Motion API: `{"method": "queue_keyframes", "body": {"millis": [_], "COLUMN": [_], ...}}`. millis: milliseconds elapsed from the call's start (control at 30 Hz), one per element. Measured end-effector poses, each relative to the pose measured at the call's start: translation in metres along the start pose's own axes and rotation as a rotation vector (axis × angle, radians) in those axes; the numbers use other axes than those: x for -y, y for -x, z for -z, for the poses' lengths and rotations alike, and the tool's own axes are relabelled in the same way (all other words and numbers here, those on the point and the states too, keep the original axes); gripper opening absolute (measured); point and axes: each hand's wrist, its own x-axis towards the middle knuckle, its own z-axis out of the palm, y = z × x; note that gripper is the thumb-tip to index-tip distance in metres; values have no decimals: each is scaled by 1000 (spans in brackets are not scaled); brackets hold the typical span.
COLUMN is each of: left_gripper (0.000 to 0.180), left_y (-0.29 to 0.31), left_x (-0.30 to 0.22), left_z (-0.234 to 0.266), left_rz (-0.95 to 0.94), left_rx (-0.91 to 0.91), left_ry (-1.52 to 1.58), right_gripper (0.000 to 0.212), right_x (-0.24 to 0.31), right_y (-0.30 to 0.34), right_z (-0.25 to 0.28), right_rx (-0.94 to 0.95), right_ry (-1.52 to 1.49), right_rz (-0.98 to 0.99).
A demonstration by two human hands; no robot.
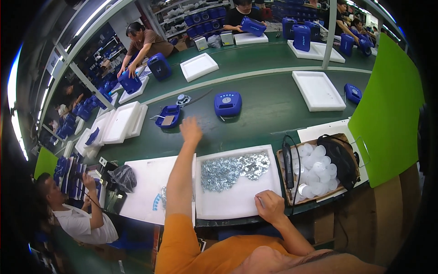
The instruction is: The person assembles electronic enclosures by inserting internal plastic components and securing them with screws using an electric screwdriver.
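Head view looks down on a long green table (255, 86) in a busy workroom, with shelves of blue cases at the back. At the left sits a person in a white shirt (80, 221). The left hand (190, 129) reaches out with fingers spread, holding nothing — just short of an open blue case part (167, 116) and near a blue speaker box (227, 103). The right hand (270, 205) rests, fingers curled, on a white tray (242, 196) of small silver metal pieces (232, 169). Right of that — a box of white round caps (315, 166).
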Motion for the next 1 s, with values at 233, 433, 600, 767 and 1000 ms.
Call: {"method": "queue_keyframes", "body": {"millis": [233, 433, 600, 767, 1000], "left_gripper": [94, 77, 37, 33, 21], "left_y": [-22, -29, -10, 34, 156], "left_x": [104, 124, 114, 133, 55], "left_z": [-10, -18, 3, 38, 178], "left_rz": [169, 99, -72, -10, -171], "left_rx": [56, 43, -122, -429, -218], "left_ry": [-45, -215, -44, 179, 1140], "right_gripper": [9, 10, 9, 9, 17], "right_x": [0, 2, 3, 8, 16], "right_y": [0, -4, -2, -1, -25], "right_z": [4, 3, 2, 3, 18], "right_rx": [27, 13, 5, 17, -88], "right_ry": [29, 50, 77, 41, -88], "right_rz": [1, 18, 18, 66, 74]}}
